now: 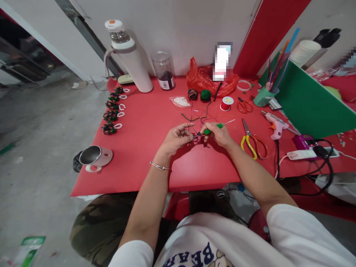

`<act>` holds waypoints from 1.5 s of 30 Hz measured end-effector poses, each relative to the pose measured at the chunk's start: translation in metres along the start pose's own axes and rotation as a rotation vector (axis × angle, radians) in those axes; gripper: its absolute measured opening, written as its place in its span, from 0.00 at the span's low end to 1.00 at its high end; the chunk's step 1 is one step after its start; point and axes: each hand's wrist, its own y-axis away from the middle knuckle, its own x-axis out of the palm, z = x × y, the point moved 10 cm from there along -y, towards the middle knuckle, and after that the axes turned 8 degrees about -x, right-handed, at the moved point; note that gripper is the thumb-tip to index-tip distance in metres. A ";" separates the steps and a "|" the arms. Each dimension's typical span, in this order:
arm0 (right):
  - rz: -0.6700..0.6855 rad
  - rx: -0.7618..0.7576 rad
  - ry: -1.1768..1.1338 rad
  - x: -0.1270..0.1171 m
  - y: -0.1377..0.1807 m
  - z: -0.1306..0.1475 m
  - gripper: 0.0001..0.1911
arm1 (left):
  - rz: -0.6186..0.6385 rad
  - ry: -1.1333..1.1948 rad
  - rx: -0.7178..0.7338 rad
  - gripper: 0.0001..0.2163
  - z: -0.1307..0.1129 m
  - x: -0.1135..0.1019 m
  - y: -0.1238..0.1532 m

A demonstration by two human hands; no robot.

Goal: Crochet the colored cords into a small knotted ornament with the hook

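My right hand is closed around a green-handled crochet hook, whose thin metal shaft points away to the right. Dark multicoloured yarn work sits between both hands, just above the red table. My left hand pinches this work at its left side, thumb and index finger together and the other fingers loosely raised. Strands run from it to a ball of multicoloured yarn. Beside that lies a green yarn ball. The small stitches are partly hidden by my fingers.
White beads, a red thread spool, small red scissors, yellow-handled pliers and a pink glue gun lie around. At left stand a mug and several yarn pieces with bead loops. A tall bottle stands behind.
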 end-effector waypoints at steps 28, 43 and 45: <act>0.172 -0.789 0.915 0.042 0.030 0.058 0.12 | -0.239 0.210 -0.021 0.19 0.006 -0.019 -0.007; 0.014 -0.850 1.031 0.046 0.034 0.062 0.12 | -0.125 0.489 -0.044 0.30 0.015 -0.006 -0.011; 0.007 -0.859 1.016 0.048 0.035 0.064 0.11 | -0.093 0.533 -0.068 0.29 0.017 -0.002 -0.011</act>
